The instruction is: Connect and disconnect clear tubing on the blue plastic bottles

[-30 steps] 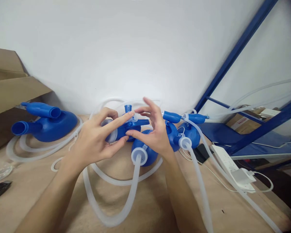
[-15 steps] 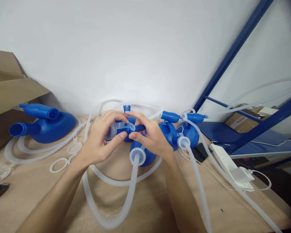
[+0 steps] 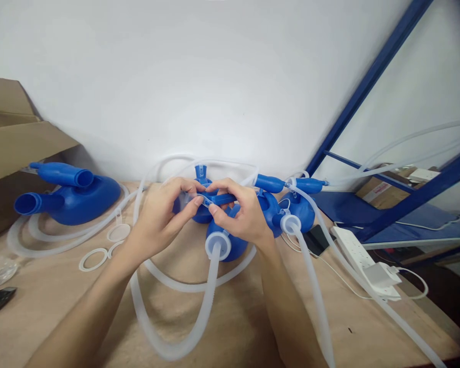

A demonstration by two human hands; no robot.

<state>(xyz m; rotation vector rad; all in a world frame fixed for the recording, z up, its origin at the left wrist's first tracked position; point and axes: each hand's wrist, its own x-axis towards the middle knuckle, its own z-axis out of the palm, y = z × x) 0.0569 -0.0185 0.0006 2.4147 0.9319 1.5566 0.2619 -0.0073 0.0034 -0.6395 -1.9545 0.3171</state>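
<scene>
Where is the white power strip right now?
In the head view, the power strip lies on the right side of the table, just right of the black phone, with a white charger on it.

- Wooden table: pale brown supporting surface.
- Left: blue container, pale tubing curving around its base.
- Left of centre: white ring; round cap.
- Right: black slab; white power strip.
</scene>
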